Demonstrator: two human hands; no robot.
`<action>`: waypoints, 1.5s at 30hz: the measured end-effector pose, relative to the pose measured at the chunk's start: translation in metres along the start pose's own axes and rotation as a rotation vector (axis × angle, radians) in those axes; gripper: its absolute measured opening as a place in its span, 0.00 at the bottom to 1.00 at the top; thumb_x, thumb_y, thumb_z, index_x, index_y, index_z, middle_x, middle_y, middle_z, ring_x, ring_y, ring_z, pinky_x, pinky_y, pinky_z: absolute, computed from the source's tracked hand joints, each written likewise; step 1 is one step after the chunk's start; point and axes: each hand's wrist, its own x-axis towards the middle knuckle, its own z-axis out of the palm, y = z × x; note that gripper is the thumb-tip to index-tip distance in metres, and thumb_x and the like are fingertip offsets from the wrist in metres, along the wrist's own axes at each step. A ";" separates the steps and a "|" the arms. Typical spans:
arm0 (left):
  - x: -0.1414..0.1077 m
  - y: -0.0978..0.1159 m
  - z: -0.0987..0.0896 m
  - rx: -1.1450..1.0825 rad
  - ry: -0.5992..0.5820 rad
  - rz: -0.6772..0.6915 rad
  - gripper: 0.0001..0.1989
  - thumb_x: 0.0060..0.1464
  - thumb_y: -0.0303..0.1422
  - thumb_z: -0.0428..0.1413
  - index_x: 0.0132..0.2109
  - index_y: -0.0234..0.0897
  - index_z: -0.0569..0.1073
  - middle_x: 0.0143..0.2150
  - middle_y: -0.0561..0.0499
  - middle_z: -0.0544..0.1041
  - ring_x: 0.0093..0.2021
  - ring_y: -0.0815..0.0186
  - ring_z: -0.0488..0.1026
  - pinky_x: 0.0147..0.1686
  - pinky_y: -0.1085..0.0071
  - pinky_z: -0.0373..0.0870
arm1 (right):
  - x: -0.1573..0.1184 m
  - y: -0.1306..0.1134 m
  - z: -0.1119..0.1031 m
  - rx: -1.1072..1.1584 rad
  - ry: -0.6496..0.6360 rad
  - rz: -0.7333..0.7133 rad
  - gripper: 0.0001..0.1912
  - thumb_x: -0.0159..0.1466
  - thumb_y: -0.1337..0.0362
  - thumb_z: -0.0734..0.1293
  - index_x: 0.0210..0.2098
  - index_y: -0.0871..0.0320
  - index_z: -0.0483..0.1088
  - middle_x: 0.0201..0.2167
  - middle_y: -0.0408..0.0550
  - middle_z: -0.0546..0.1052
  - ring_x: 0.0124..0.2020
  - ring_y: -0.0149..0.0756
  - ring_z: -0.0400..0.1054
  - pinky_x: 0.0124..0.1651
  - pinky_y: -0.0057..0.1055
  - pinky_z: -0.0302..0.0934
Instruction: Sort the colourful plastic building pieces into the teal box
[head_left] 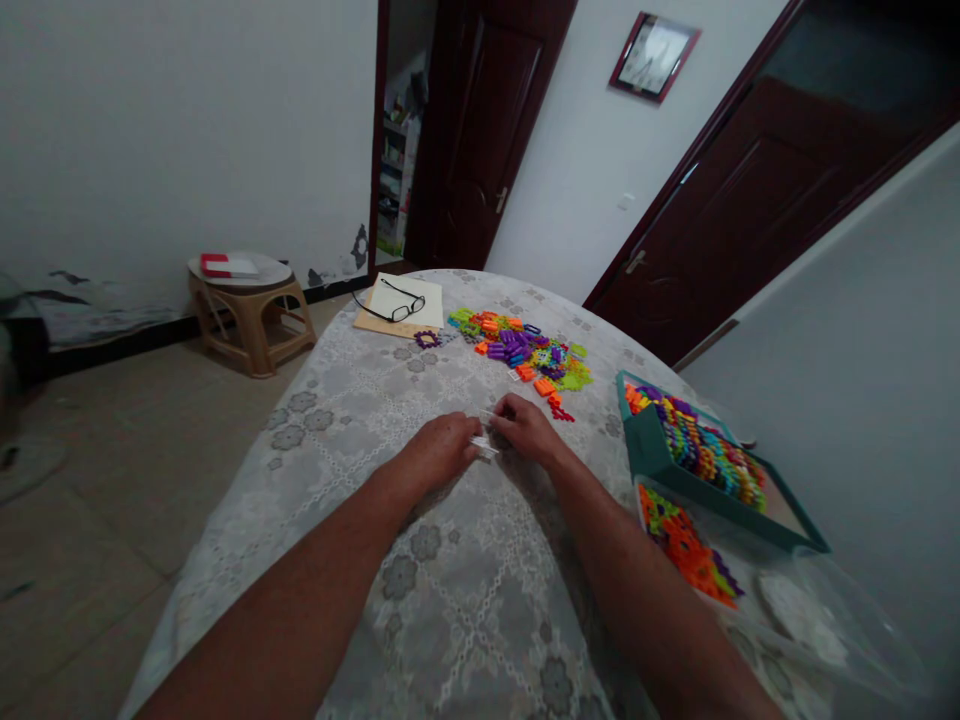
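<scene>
Over the middle of the cloth-covered table, my left hand (448, 446) is closed on small white pieces (484, 443) that stick out past its fingertips. Just to the right, my right hand (523, 424) has its fingers pinched together at a thin white piece (487, 412); the fingertips of both hands nearly meet. The exact shape of the white pieces is too small to tell. Beyond my hands lies a loose pile of colourful plastic pieces (517, 345), in orange, purple, green, blue and red.
Black glasses (401, 311) rest on paper (420, 292) at the table's far left. On the right are a green box (646, 440) of colourful pieces and a clear container (862, 620) with orange and white pieces. A stool (259, 320) stands left of the table (450, 620).
</scene>
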 end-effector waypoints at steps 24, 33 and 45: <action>0.002 -0.011 0.010 0.003 0.031 0.042 0.14 0.62 0.30 0.60 0.54 0.39 0.79 0.52 0.44 0.82 0.54 0.55 0.78 0.55 0.65 0.71 | -0.065 -0.006 0.008 0.077 0.085 -0.065 0.21 0.63 0.68 0.61 0.50 0.54 0.81 0.42 0.46 0.83 0.44 0.40 0.76 0.53 0.35 0.68; 0.004 -0.008 0.009 0.006 0.025 0.008 0.13 0.62 0.30 0.61 0.53 0.38 0.79 0.51 0.44 0.83 0.53 0.55 0.79 0.54 0.65 0.72 | -0.066 -0.019 0.021 0.133 0.012 -0.063 0.24 0.60 0.69 0.64 0.54 0.57 0.80 0.41 0.47 0.83 0.42 0.39 0.76 0.49 0.34 0.69; 0.002 -0.002 0.006 -0.187 0.029 -0.021 0.36 0.61 0.25 0.52 0.76 0.39 0.62 0.58 0.42 0.84 0.58 0.55 0.81 0.59 0.63 0.73 | -0.062 -0.041 0.047 -0.212 0.150 -0.129 0.18 0.67 0.71 0.65 0.56 0.61 0.75 0.51 0.58 0.80 0.52 0.45 0.73 0.58 0.40 0.66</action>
